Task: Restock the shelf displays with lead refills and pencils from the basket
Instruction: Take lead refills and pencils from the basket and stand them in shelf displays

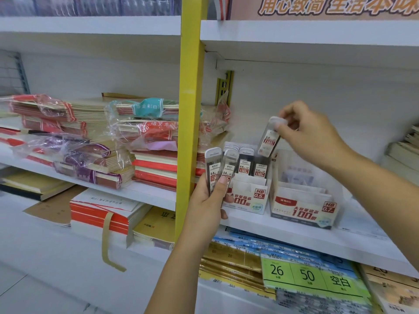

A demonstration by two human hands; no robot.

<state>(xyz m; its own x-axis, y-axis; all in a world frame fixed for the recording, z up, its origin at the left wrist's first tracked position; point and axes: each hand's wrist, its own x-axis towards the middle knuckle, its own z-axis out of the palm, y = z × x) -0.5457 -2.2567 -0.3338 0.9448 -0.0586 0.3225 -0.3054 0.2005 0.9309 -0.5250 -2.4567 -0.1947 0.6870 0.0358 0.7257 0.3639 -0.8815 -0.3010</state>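
My left hand (207, 201) grips two lead refill cases (218, 169), upright, in front of the HB 0.5 display box (247, 199). Several refill cases (248, 163) stand in that box. My right hand (310, 134) pinches one more refill case (269, 138) by its white cap, tilted, above the gap between the 0.5 box and the HB 0.7 display box (302, 206). The 0.7 box looks empty of cases. No basket or pencils are in view.
A yellow shelf post (190, 109) rises just left of my left hand. Stacks of wrapped notebooks (95, 141) fill the shelf to the left. Paper packs with green labels (310, 276) lie on the shelf below. More books (405, 146) sit far right.
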